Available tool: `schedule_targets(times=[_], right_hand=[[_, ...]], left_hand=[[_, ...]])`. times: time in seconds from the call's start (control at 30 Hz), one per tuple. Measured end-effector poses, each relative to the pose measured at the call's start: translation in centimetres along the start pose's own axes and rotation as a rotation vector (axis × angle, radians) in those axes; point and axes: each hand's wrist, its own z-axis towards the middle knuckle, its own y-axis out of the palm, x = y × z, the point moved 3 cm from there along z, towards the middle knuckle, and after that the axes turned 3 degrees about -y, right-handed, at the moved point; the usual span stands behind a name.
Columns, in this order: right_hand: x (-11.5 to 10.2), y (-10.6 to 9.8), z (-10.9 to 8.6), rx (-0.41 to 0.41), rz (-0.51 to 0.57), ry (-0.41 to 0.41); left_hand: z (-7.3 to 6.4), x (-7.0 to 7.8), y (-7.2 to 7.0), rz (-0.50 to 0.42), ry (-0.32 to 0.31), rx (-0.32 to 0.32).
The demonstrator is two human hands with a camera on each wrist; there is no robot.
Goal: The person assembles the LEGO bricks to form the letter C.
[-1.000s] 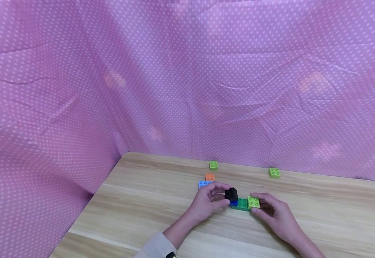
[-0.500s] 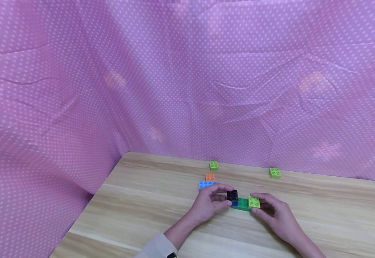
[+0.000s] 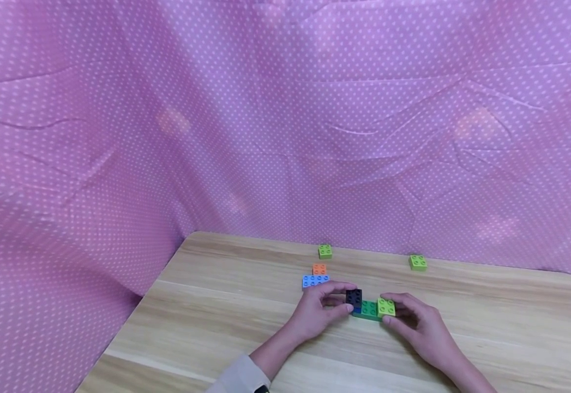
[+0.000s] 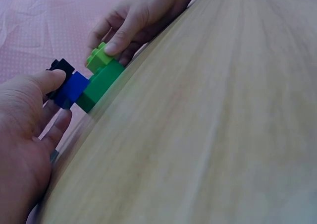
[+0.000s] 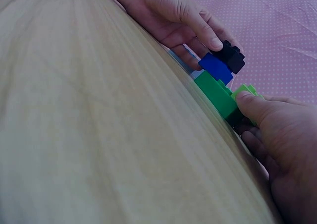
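Observation:
My left hand (image 3: 313,312) pinches a black building brick (image 3: 354,298) between thumb and fingers. Directly under the black brick is a blue brick (image 4: 74,88), which stands over the left end of a longer green brick (image 3: 368,309) on the table. A lime-green brick (image 3: 386,307) sits on the green brick's right end. The thumb and fingers of my right hand (image 3: 420,326) grip the lime brick from its right side. In the right wrist view the left thumb lies against the black brick (image 5: 232,56), with the blue brick (image 5: 215,68) slanting below it.
Behind my left hand lie a light blue brick (image 3: 316,280) and an orange brick (image 3: 319,269). Two more lime bricks rest near the far edge, one at the left (image 3: 325,251) and one at the right (image 3: 418,262). A pink dotted cloth (image 3: 285,136) hangs behind the wooden table (image 3: 206,316).
The black brick has gone from tilted to more level, its studs now facing up, and my left hand has shifted slightly to the right. My right hand keeps its place on the lime brick.

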Motion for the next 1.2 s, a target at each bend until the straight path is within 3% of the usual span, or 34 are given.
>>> schedule_targets(times=[0.47,0.73,1.2], right_hand=[[0.06,0.02,-0.01,-0.005,0.001,0.011],[-0.05,-0.06,0.01,0.000,-0.003,0.002],[-0.04,-0.13,-0.01,-0.017,0.014,0.034]], left_hand=[[0.03,0.17,0.17,0.008,-0.019,0.013],[0.20,0.36,0.59,0.070,0.077,0.040],[0.31,0.45,0.69,0.014,0.012,0.040]])
